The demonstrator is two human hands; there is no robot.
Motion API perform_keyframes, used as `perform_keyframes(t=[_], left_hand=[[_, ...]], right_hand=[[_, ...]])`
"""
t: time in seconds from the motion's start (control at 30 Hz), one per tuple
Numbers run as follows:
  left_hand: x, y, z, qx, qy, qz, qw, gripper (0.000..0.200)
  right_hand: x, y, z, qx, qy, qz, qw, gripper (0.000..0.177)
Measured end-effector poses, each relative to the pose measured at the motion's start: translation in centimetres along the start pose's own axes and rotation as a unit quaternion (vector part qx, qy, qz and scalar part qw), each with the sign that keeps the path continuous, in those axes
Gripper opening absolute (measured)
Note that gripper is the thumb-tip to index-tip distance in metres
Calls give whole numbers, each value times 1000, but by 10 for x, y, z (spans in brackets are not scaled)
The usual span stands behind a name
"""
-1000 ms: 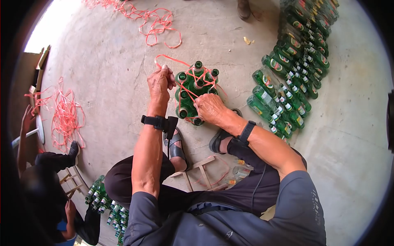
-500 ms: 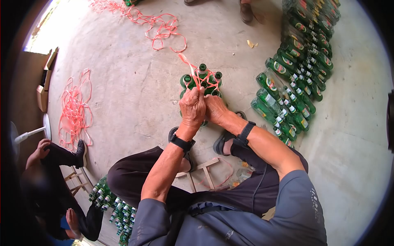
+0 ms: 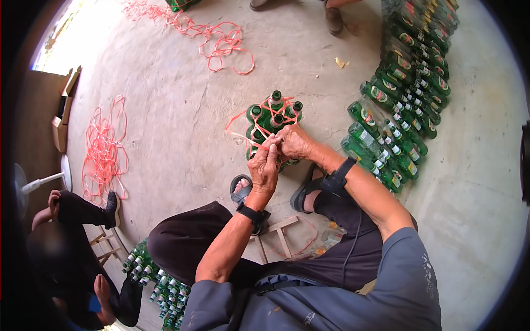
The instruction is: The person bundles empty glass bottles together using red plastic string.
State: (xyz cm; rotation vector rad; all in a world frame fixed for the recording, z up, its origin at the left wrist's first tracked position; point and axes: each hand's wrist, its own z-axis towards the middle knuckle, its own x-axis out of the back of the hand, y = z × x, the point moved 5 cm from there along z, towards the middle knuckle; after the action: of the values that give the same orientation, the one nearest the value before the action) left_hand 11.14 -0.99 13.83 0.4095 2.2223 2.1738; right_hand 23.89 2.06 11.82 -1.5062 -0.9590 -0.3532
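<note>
A cluster of upright green glass bottles (image 3: pixel 254 112) stands on the floor between my feet. Pink plastic twine (image 3: pixel 237 134) winds around and between the bottle necks, with a loose length sticking out to the left. Over the near side of the cluster, my left hand (image 3: pixel 265 168) is closed, pinching the twine between thumb and fingers. My right hand (image 3: pixel 295 142) meets it from the right, fingers curled on the twine beside the bottle necks. My hands hide the nearest bottles and the exact point of the grip.
Rows of green bottles (image 3: pixel 411 127) lie along the right. Tangled pink twine heaps (image 3: pixel 105 157) lie at left and at the top. More bottles (image 3: pixel 165 292) lie by my left knee. A seated person (image 3: pixel 72 265) is at lower left; another person's shoe (image 3: pixel 333 21) shows at top.
My hands have shifted toward the near side of the cluster, uncovering more bottle necks. The loose twine that stood up above the bottles now stretches out to the left.
</note>
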Motion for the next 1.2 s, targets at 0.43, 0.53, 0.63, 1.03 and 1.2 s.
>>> perform_keyframes(t=[0.43, 0.53, 0.63, 1.03, 1.2], left_hand=[[0, 35, 2, -245, -46, 274, 929, 7], [3, 47, -2, -265, -49, 316, 910, 6], [3, 48, -7, -260, -77, 325, 906, 15], [32, 7, 37, -143, -8, 246, 959, 36], [50, -2, 48, -62, 9, 119, 991, 35]], right_hand=[[41, -26, 18, -140, 43, 83, 986, 20], [26, -23, 30, -106, 58, 49, 991, 28], [10, -12, 38, -115, 88, 49, 988, 27], [11, -1, 23, -184, 84, 79, 976, 21], [17, -13, 14, -187, 93, 63, 976, 24]])
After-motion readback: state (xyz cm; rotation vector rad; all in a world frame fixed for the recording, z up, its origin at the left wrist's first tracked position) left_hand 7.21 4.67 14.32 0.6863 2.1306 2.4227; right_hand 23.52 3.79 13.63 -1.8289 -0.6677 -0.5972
